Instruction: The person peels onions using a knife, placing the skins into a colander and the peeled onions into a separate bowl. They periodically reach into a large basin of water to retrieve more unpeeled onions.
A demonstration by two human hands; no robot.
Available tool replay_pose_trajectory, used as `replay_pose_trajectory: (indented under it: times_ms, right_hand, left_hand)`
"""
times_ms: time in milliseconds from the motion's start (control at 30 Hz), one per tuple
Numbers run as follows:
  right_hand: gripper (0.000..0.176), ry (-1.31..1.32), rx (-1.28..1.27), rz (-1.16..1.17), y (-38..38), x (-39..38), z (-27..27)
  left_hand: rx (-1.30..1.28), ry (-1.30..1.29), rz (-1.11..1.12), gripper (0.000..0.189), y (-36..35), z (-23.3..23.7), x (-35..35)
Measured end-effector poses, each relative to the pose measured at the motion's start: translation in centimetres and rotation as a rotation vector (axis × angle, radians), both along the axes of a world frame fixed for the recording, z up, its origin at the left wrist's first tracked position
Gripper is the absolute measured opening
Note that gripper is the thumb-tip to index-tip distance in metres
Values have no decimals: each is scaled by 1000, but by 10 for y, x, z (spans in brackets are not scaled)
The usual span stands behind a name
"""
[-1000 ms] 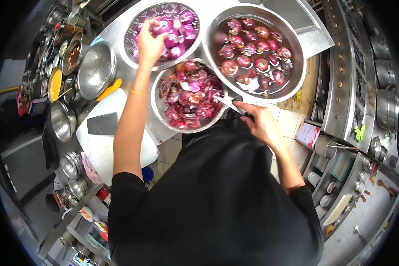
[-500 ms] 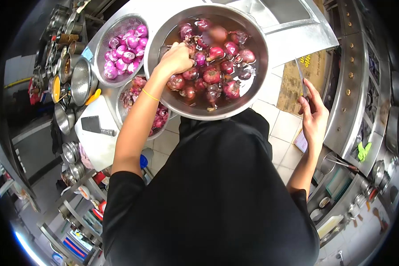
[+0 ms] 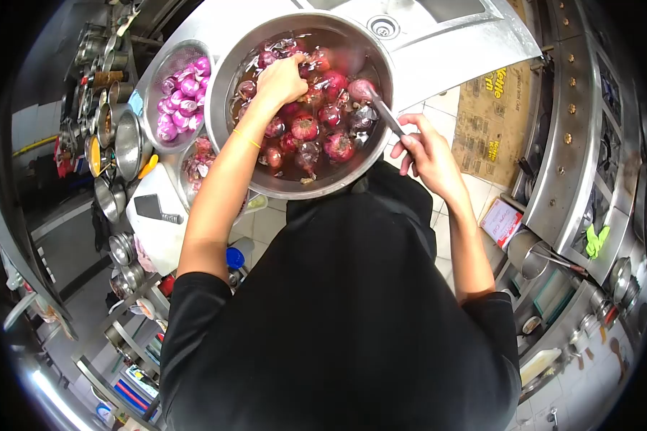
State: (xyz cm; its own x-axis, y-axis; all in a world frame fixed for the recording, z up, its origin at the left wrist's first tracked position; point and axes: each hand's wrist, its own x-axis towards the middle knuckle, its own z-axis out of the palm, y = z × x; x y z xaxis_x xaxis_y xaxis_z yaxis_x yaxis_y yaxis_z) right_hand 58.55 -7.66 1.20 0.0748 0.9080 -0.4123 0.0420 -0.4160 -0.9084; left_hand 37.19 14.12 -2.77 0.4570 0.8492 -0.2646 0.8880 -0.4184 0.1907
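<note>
A large steel bowl (image 3: pixel 387 54) holds water and several unpeeled red onions (image 3: pixel 305 128). My left hand (image 3: pixel 282 82) reaches into it with curled fingers among the onions at the far left; whatever its fingertips grip is hidden. My right hand (image 3: pixel 428 154) is closed around a knife (image 3: pixel 387 115), just outside the bowl's right rim. The blade points over the rim toward the onions. Left of the bowl, a perforated colander (image 3: pixel 153 90) contains peeled purple onions (image 3: pixel 185 100). Below that, partly covered by my left forearm, a second container holds onion skins (image 3: pixel 198 165).
A cleaver (image 3: pixel 151 208) lies on a white cutting board (image 3: pixel 158 241) to the left. A steel sink counter (image 3: pixel 453 65) is behind the bowl. Flattened cardboard (image 3: pixel 485 122) covers floor tiles on the right, beside a stove (image 3: pixel 568 144). Pots crowd the left side.
My right hand has swung left with the knife, from out over the cardboard to the bowl's right rim. My left hand stays among the onions. The camera view has shifted slightly.
</note>
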Motion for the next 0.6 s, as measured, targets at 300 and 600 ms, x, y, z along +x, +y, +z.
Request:
replay_pose_trajectory:
  times_ms: [300,600]
  right_hand:
    - [13,-1117,521,497,69,-10,26]
    - [12,-1409,475,913,128,-42,18]
  left_hand:
    - [-794,-1255,561,26,-19,35,-75]
    - [-750,-1718,543,42,-104,53,-145]
